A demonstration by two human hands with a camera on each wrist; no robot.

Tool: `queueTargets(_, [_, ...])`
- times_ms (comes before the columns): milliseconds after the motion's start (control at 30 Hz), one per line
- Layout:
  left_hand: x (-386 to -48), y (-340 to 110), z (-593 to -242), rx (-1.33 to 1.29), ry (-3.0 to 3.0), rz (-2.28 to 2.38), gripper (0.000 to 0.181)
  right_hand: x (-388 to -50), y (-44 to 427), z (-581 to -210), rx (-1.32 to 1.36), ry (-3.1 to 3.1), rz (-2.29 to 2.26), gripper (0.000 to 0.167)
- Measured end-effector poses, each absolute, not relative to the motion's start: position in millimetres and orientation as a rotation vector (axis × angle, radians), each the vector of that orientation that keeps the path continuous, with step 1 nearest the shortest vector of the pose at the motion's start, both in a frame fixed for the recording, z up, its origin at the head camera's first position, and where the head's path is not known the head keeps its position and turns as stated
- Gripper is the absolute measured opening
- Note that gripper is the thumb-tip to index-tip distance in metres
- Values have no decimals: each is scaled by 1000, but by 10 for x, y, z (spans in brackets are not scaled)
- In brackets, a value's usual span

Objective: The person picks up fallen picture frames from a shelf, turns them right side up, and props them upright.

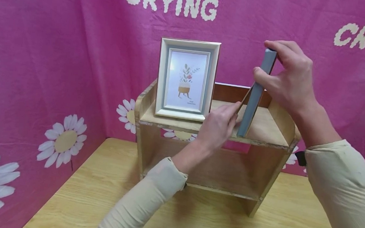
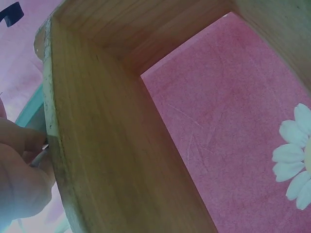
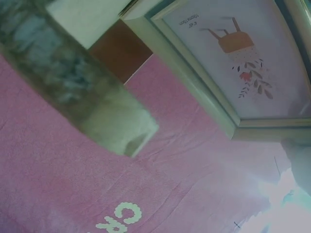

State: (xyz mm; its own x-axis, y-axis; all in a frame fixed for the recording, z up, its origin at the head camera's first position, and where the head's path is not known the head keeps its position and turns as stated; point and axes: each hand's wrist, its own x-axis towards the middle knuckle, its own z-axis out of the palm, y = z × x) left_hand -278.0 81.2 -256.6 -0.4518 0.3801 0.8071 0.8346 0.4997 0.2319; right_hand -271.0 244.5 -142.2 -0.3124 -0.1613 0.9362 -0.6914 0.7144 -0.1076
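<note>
A blue-edged frame (image 1: 255, 98) is leaning over the wooden shelf (image 1: 265, 125), the right hand (image 1: 293, 74) gripping it, the left hand (image 1: 218, 121) pinching its brown flap (image 1: 246, 96). A plant-print frame (image 1: 186, 82) is standing nearby. The left-wrist view is showing pink cloth (image 2: 218, 111) filling the shelf's opening, mostly hidden in the head view.

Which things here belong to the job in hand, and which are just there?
Likely the job:
blue-grey frame, held by the right hand
thin flap, pinched by the left hand
wooden shelf, close by

Likely just there:
white picture frame, standing untouched on the shelf
pink daisy cloth
wood-grain table
</note>
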Motion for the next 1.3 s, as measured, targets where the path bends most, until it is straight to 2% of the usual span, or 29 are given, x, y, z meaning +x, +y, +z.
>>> queueTargets(333, [-2809,755,-2632,-967,-2003,-837,34,-2776,2388,-1365,806,-1903,667,46])
queueTargets(700, [-2803,763,-2731,-899,-1950,-775,23,-2813,2341,-1360,860,-2008,672,45])
queueTargets(1100, [-2798,808,-2733,-904,-1961,-696,26,-2635,2596,-1298,725,-2248,791,50])
queueTargets(1300, [-2773,821,-2751,-900,-1966,-682,27,-2584,2652,-1285,762,-2287,891,49])
